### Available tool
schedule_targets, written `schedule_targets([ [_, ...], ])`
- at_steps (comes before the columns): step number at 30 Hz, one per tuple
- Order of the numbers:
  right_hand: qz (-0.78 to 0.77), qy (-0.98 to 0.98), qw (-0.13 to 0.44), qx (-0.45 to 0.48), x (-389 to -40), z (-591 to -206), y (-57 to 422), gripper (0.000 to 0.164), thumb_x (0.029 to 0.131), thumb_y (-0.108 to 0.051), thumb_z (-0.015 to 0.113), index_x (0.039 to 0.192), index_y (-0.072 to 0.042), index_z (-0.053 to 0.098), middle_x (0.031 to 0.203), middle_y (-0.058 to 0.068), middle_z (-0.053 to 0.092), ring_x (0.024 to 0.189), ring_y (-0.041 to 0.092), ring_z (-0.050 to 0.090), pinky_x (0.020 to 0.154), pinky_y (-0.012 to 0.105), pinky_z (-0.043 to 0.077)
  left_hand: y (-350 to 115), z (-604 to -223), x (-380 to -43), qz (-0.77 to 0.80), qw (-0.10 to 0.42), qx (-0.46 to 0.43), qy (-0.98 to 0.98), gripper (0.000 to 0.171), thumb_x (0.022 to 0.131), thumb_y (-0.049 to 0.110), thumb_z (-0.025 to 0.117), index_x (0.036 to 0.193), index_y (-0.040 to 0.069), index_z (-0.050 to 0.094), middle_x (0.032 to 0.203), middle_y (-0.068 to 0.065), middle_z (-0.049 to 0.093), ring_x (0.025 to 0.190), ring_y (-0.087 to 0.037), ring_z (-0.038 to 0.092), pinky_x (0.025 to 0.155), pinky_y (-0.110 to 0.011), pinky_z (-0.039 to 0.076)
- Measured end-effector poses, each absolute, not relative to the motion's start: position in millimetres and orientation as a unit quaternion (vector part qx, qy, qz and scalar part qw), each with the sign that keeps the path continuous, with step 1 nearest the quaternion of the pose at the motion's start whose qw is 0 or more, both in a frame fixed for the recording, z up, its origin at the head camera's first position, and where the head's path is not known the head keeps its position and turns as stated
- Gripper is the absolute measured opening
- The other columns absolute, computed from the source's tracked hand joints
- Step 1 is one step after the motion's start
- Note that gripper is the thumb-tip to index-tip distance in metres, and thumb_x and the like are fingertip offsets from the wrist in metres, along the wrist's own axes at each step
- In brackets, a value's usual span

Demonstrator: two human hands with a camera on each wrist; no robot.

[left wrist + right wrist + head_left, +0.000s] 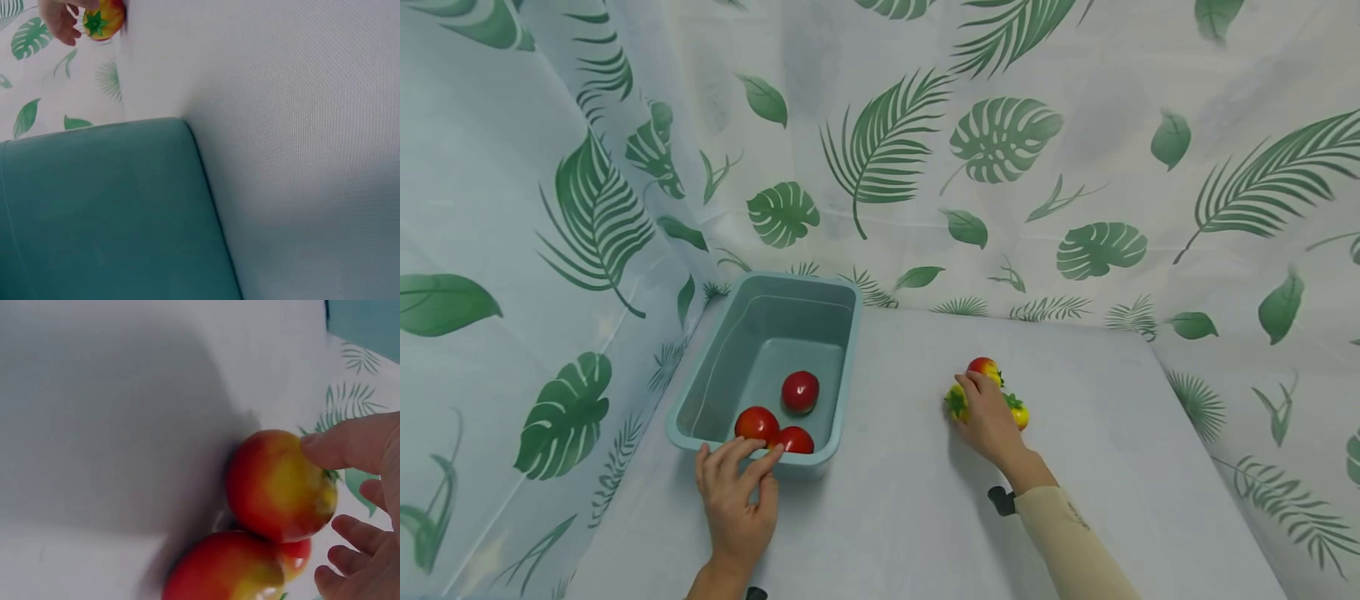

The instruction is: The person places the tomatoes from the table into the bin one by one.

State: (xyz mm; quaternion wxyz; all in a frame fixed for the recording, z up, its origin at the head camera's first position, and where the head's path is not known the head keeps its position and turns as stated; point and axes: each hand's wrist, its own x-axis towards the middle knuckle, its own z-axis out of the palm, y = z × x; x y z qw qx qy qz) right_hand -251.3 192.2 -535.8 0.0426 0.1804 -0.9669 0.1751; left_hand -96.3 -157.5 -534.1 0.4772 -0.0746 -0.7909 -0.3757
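My right hand point(990, 421) is over a cluster of round red-and-yellow fruits with green leafy tops. In the right wrist view its thumb touches one fruit point(278, 484), while the other fingers look loosely bent and apart from it. A second fruit point(222, 572) lies against the first, and a third shows partly behind them. My left hand point(737, 496) is at the near rim of a blue-green plastic bin point(700, 379), its fingertips at the rim, by the red fruits inside. One red fruit point(801, 392) lies apart from the two point(756, 423) near that rim.
The bin stands at the left of a white-covered table point(895, 517), near the leaf-print curtain point(880, 158) at the back and side. Its wall point(106, 206) fills the lower left of the left wrist view. The fruit cluster is to the bin's right.
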Motion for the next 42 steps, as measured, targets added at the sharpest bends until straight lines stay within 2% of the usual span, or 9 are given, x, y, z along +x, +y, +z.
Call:
schedule_targets([
  [11,0.172,-0.972,-0.014,0.158,-249.3,-549.3,192.6,0.071,0.079,-0.003,0.076,0.143,-0.009,0.045,0.15,0.018,0.035,0.132,0.04,0.041,0.105,0.054,0.037,-158.7,-536.5,-96.9,-0.376,0.479,-0.074,-0.79,0.03,0.078,0.005,0.055,0.096,0.008,0.078,0.101,-0.012,0.066,0.106,-0.037,0.049,0.107,-0.061,0.011],
  [23,0.156,-0.975,0.025,0.158,-246.9,-559.1,195.6,0.074,0.076,0.001,0.078,0.141,-0.007,0.044,0.146,0.02,0.037,0.125,0.04,0.046,0.103,0.054,0.04,-157.9,-535.5,-96.2,-0.379,0.48,-0.074,-0.788,0.03,0.077,0.003,0.055,0.094,0.007,0.078,0.1,-0.012,0.066,0.107,-0.034,0.05,0.107,-0.061,0.011],
  [29,0.209,-0.966,0.046,0.148,-245.7,-559.4,191.8,0.074,0.076,-0.009,0.08,0.139,-0.011,0.043,0.14,0.016,0.037,0.118,0.036,0.049,0.099,0.054,0.044,-157.7,-534.3,-96.0,-0.378,0.481,-0.075,-0.788,0.031,0.077,0.003,0.055,0.096,0.009,0.079,0.1,-0.012,0.066,0.106,-0.037,0.05,0.107,-0.061,0.011],
  [34,0.271,-0.95,0.068,0.136,-243.6,-554.0,186.1,0.075,0.074,-0.014,0.08,0.138,-0.012,0.042,0.136,0.016,0.036,0.115,0.037,0.05,0.096,0.055,0.046,-157.6,-533.3,-96.1,-0.379,0.477,-0.073,-0.789,0.03,0.078,0.003,0.055,0.096,0.009,0.078,0.101,-0.012,0.066,0.108,-0.034,0.05,0.108,-0.061,0.011],
  [42,0.362,-0.924,0.061,0.108,-240.1,-538.3,167.7,0.075,0.074,-0.02,0.077,0.139,-0.016,0.039,0.134,0.015,0.037,0.113,0.033,0.05,0.096,0.052,0.045,-157.6,-533.5,-96.1,-0.378,0.478,-0.072,-0.789,0.03,0.079,0.004,0.054,0.096,0.008,0.078,0.101,-0.012,0.066,0.106,-0.037,0.05,0.108,-0.061,0.011],
])
